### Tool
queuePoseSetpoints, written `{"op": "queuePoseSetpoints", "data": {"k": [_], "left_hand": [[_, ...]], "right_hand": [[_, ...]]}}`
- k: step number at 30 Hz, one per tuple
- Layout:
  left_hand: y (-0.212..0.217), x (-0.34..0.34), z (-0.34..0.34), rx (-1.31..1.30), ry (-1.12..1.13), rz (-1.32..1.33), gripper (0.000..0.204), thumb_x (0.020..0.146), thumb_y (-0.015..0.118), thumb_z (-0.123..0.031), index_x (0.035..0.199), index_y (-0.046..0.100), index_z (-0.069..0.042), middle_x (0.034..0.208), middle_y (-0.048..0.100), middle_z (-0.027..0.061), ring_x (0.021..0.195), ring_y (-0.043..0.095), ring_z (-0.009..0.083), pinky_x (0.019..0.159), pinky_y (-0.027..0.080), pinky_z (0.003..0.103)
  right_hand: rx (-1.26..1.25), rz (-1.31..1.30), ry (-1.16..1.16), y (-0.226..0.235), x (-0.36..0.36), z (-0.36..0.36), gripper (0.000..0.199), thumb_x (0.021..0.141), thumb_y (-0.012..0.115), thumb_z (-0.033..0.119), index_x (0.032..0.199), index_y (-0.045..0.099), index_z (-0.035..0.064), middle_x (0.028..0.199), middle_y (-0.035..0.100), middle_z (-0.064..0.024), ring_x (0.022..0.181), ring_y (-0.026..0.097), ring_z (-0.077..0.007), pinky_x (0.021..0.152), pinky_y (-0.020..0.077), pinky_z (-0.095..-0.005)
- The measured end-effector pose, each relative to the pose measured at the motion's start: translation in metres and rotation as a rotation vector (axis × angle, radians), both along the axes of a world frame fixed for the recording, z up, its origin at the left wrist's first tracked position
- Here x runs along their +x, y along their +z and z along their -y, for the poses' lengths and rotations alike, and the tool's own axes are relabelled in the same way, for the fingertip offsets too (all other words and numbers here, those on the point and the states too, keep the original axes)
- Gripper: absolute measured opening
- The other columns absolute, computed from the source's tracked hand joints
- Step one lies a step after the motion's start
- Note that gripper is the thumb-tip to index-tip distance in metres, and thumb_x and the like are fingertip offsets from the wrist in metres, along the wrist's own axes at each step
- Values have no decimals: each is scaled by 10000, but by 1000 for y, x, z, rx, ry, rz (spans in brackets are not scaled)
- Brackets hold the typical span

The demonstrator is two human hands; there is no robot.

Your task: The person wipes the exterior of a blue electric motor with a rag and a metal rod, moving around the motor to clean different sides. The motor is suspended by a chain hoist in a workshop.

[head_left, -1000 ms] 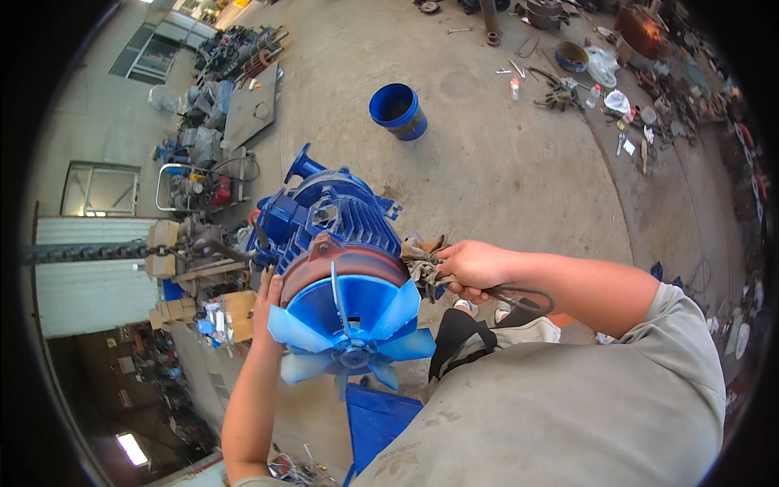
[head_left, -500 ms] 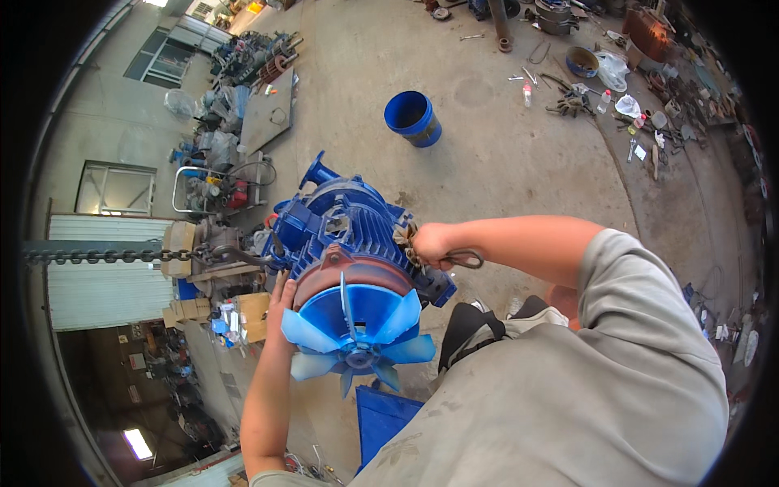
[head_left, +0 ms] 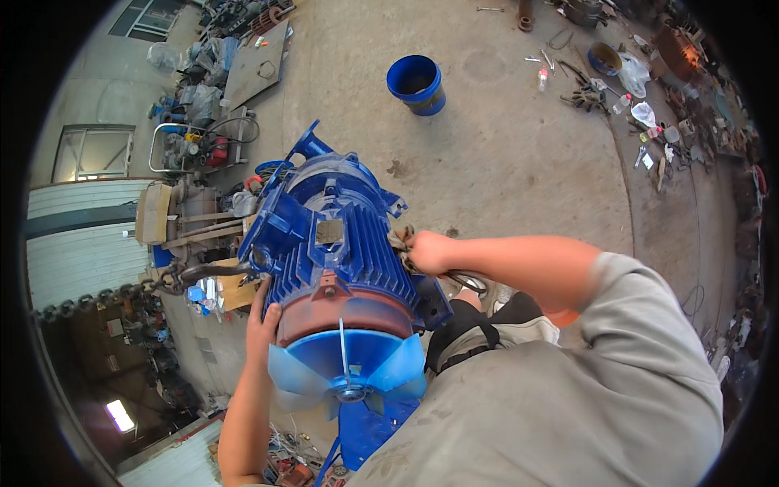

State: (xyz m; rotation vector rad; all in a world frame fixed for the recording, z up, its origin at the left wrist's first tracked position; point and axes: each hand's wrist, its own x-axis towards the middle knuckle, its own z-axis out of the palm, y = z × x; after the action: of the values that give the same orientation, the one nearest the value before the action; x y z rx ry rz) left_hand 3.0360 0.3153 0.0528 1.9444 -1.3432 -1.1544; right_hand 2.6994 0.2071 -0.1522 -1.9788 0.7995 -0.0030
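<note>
A blue electric motor (head_left: pixel 345 247) takes up the middle of the floor view, straight in front of the person and between their two hands. Its finned body slants away from them, with a pale blue flange (head_left: pixel 312 140) poking out at the far end and a red-brown ring (head_left: pixel 345 315) around the near end. Behind that ring, nearest the person's body, sits a bright blue fan (head_left: pixel 353 361) with broad blades. What carries the motor's weight I cannot make out from here.

The left hand (head_left: pixel 264 316) lies against the motor's left side by the ring, thumb apart from the fingers, pressing rather than gripping; some of its fingers are hidden by the casing. The right hand (head_left: pixel 430 252) is at the other side, curled tight around a crumpled brownish cloth (head_left: pixel 402 242) that touches the fins. A dark loop of cord (head_left: pixel 471 281) hangs just below that wrist.

A heavy hook (head_left: pixel 217 271) reaches in to the motor's left side, with a chain (head_left: pixel 96 302) running off leftward from it; how it is fastened I can't see. Under the fan shows a blue sheet-like piece (head_left: pixel 365 436).

Further out, a blue bucket (head_left: pixel 426 103) stands upright on the concrete floor (head_left: pixel 511 178), well apart from the motor. Over to the right lie a small bottle (head_left: pixel 543 79), dark work gloves (head_left: pixel 584 99) and a clear plastic bag (head_left: pixel 634 77). On the left, a flat plate (head_left: pixel 256 69) lies near a wheeled frame carrying a red machine (head_left: pixel 217 152).
</note>
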Motion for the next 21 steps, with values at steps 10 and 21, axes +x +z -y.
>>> {"op": "queuePoseSetpoints", "data": {"k": [10,21], "left_hand": [[-25,32,-21,84,60,8,894,975,625,-624,1574,407,4,1549,478,176,1393,478,273,1171,354,375],[0,2,-7,25,-12,75,845,985,623,-603,1576,422,-34,1506,504,169,1345,503,259,1124,404,375]], "right_hand": [[824,117,-237,59,-55,-45,251,873,577,65,1092,622,-49,783,685,-250,598,690,-359,563,555,-453],[-100,-220,-36,-113,48,64,160,690,730,154,775,796,36,865,758,-191,636,724,-339,677,581,-452]]}}
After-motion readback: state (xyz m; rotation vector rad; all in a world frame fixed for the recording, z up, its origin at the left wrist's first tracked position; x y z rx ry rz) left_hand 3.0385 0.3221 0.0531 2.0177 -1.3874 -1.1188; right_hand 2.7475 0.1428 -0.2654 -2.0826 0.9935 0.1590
